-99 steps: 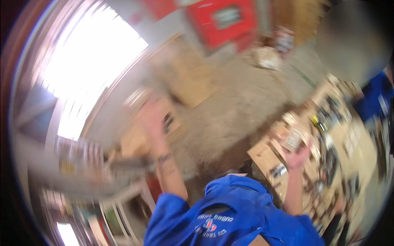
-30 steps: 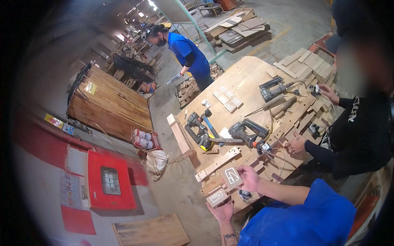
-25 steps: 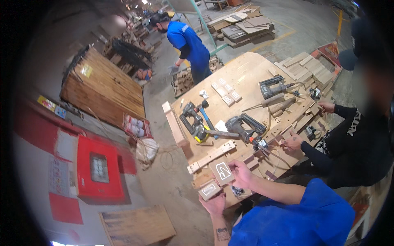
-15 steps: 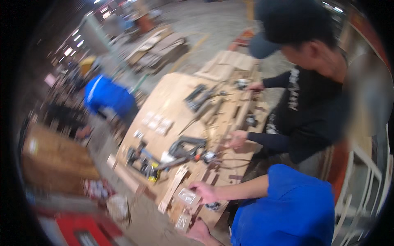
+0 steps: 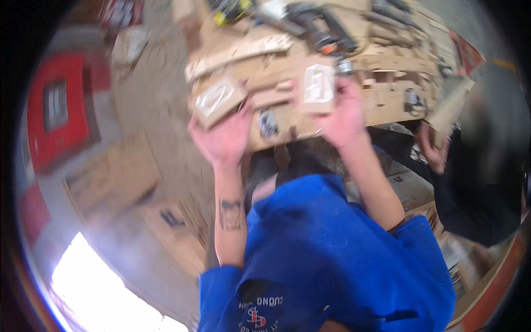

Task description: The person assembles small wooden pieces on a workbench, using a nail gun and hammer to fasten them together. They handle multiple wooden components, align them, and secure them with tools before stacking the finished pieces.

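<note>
My left hand (image 5: 224, 138) holds a small flat wooden block (image 5: 220, 102) from below, at the near corner of the workbench (image 5: 381, 113). White lines, possibly glue, trace an outline on the block's top. A similar wooden block (image 5: 317, 87), with white lines of its own, is gripped along its right side by my right hand (image 5: 345, 113). Wooden pieces (image 5: 270, 98) lie between the two blocks. Nearer me on the bench rests a small grey object (image 5: 268, 123), too blurred to name. Behind the left block lies a notched wooden strip (image 5: 238, 57).
Farther back on the bench are a dark nail gun (image 5: 323, 30) and a yellow-and-black tool (image 5: 232, 11). At the right a co-worker's hand (image 5: 433, 146) holds a wooden piece (image 5: 449, 113). Boards (image 5: 113, 180) and a red object (image 5: 58, 110) are on the left.
The view has swung down and round toward my own body and the near bench corner. Both blocks stay in my hands, now farther apart. The co-worker's hand now holds a wooden piece off the bench.
</note>
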### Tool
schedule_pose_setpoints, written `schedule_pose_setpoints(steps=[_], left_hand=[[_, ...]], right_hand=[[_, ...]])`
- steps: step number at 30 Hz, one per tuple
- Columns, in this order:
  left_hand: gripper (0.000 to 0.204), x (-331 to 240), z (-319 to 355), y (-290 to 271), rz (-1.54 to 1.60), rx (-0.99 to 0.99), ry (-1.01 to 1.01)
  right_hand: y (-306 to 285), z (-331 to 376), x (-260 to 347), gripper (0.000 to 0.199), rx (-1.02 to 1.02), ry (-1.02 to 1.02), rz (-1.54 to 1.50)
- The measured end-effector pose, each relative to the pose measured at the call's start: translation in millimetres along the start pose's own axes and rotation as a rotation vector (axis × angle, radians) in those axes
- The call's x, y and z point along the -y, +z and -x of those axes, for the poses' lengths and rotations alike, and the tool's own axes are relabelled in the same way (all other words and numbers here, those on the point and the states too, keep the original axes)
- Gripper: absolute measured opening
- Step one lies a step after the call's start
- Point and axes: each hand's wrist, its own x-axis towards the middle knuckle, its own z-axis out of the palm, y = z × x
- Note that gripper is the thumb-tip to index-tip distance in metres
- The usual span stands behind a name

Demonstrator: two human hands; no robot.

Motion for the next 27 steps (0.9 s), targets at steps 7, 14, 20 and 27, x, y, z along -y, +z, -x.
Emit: schedule_pose_setpoints(steps=[7,14,20,27], left_hand=[[0.085,-20,16,-3,-0.004,-0.002,-0.018],[0.092,-10,24,18,-1.852,-0.288,0.966],[0.105,-4,30,23,-1.901,-0.258,1.298],[0.108,0,46,18,-1.932,-0.315,1.339]], right_hand=[[-25,10,-27,0.056,-0.093,-0.068,0.002],[-12,-5,-18,0.055,-0.085,-0.029,0.072],[-6,-8,-23,0.059,0.072,-0.013,0.031],[-8,0,-25,0.057,-0.007,-0.028,0.093]])
